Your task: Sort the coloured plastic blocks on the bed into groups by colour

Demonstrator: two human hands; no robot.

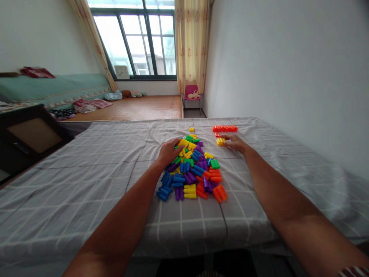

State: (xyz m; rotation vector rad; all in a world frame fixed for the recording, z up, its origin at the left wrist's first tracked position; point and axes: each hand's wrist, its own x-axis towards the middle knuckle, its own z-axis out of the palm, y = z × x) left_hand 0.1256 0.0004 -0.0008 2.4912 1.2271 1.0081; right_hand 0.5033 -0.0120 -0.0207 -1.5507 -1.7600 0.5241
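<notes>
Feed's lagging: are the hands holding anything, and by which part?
Nothing lifted: right hand touches the yellow block at its right end; left hand lies on the block pile.

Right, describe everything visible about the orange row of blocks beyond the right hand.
The orange block row is a short line of glossy plastic blocks packed side by side, lying flat on the grey checked bedsheet, beyond the mixed pile. A loose orange block lies by its left end. The right hand lies nearer, not touching it.
</notes>
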